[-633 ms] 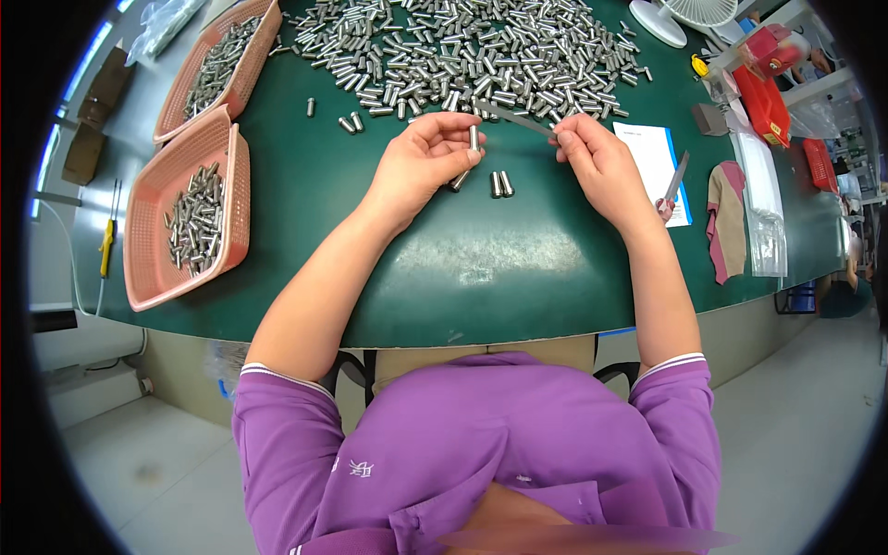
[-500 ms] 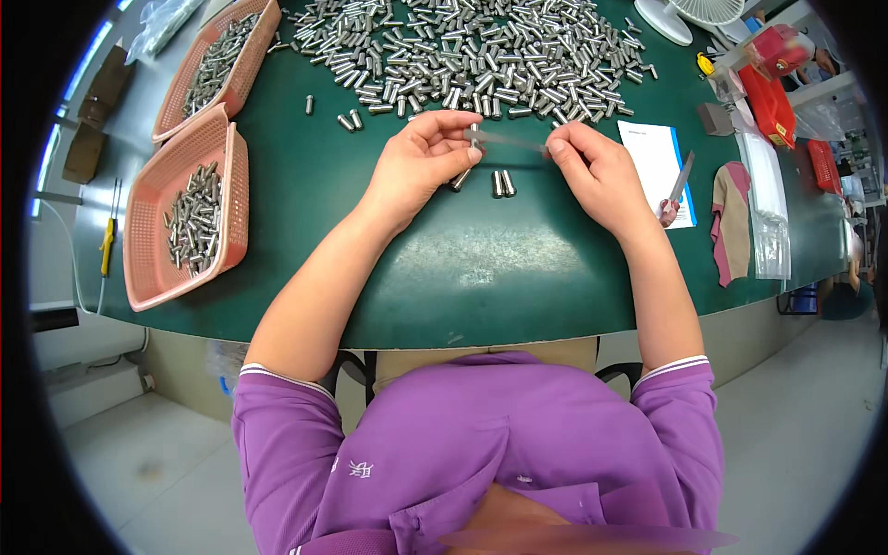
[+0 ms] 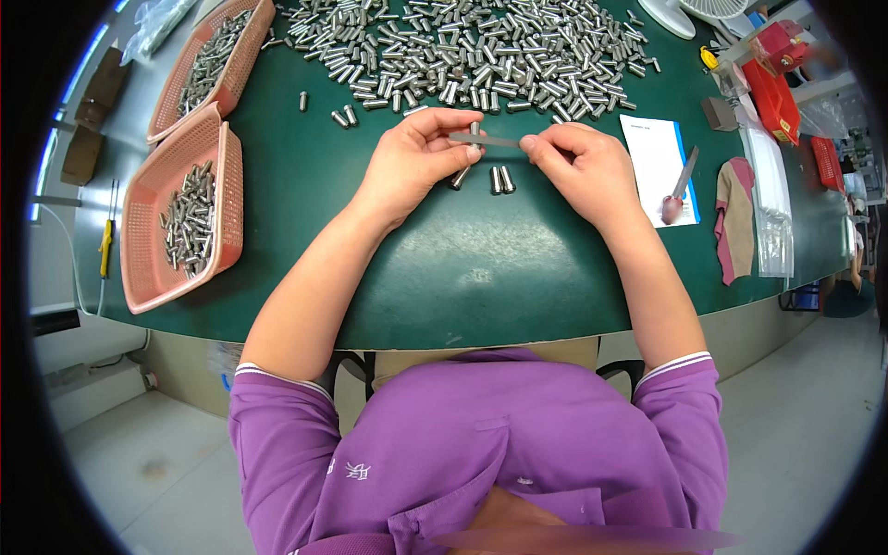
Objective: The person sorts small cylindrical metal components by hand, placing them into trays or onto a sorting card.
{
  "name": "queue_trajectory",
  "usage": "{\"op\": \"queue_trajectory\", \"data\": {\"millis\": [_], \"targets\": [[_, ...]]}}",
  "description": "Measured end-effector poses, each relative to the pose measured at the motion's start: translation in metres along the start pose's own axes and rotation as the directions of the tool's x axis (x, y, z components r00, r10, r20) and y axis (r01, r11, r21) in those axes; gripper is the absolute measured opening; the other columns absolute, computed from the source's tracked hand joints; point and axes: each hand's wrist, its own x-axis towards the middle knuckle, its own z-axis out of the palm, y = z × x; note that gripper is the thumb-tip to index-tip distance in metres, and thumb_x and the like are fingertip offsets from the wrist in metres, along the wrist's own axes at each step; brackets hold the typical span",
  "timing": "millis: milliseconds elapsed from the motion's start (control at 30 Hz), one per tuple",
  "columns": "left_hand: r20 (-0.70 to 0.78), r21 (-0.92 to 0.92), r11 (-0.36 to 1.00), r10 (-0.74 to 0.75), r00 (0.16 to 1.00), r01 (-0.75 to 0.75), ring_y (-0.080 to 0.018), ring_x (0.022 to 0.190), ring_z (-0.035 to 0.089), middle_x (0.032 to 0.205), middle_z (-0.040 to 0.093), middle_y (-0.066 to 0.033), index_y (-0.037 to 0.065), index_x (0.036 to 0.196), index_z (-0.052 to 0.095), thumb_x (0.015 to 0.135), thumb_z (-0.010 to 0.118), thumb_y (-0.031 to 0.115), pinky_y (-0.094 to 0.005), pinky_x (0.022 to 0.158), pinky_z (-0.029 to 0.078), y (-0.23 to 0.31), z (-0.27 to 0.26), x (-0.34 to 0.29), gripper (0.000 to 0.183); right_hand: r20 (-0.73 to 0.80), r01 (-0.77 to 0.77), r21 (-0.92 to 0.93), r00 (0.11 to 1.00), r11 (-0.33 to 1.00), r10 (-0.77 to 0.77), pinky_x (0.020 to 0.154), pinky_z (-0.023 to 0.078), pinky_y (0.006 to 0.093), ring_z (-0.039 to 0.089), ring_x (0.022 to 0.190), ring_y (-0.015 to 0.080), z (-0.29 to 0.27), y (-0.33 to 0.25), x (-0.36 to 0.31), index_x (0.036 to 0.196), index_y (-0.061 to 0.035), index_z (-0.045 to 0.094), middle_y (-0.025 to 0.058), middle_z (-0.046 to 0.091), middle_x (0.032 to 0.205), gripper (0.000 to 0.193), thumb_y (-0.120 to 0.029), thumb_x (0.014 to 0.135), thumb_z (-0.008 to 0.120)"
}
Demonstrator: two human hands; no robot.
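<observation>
Between the thumb and fingers of my left hand (image 3: 407, 166) a short, shiny metal pin (image 3: 474, 134) with a wider end stands nearly upright. My right hand (image 3: 587, 171) is closed on the end of a thin, flat grey strip (image 3: 499, 141), which looks like a slim file and is blurred. The strip lies level across the pin. One loose pin (image 3: 460, 178) rests on the table by my left fingertips. A pair of pins (image 3: 502, 180) lies side by side between my hands.
A wide heap of metal pins (image 3: 481, 55) covers the far table. At left, two pink baskets (image 3: 233, 176) hold more pins, with a yellow-handled tool (image 3: 106, 248) beside them. At right are a paper sheet (image 3: 647, 157), scissors (image 3: 680, 190), a glove (image 3: 736, 217) and a red bin (image 3: 772, 102).
My right hand has moved left toward my left hand, sliding the strip further across the pin. My left hand keeps its hold on the pin.
</observation>
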Motion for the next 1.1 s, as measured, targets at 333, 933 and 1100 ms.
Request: {"op": "queue_trajectory", "data": {"millis": [333,933,1100], "targets": [[-0.026,0.009,1.0,-0.017,1.0,0.017,-0.0142,0.098,0.063,0.108,0.064,-0.0084,0.0,0.121,0.057,0.082,0.067,-0.003,-0.0259,0.09,0.05,0.0,0.0,0.003,0.04,-0.025,0.031,-0.039,0.999,0.999,-0.032,0.061,0.048,0.034,0.061,0.068,0.0222,-0.005,0.009,0.004,0.077,-0.0111,0.071,0.0035,0.063,0.071,0.03,-0.04,0.083,0.065],[-0.024,-0.017,0.999,-0.03,0.999,0.03,-0.0142,0.095,0.064,0.104,0.065,-0.0083,-0.002,0.12,0.057,0.083,0.067,-0.002,-0.0255,0.09,0.05,0.0,-0.001,0.002,0.038,0.005,-0.038,0.047,0.999,0.998,0.038,0.059,0.046,0.0304,0.06,0.063,0.0183,-0.009,0.01,0.007,0.078,-0.0098,0.073,0.0033,0.064,0.069,0.031,-0.04,0.081,0.067],[-0.039,0.044,0.998,-0.038,0.998,0.04,-0.0133,0.095,0.064,0.102,0.065,-0.0068,-0.002,0.12,0.057,0.083,0.067,-0.002,-0.0247,0.089,0.05,0.003,0.003,0.001,0.039,-0.034,0.046,-0.03,0.998,0.998,-0.047,0.061,0.048,0.0333,0.063,0.068,0.023,0.002,-0.005,0.007,0.079,-0.0118,0.073,0.0047,0.065,0.072,0.032,-0.042,0.082,0.065]]}}
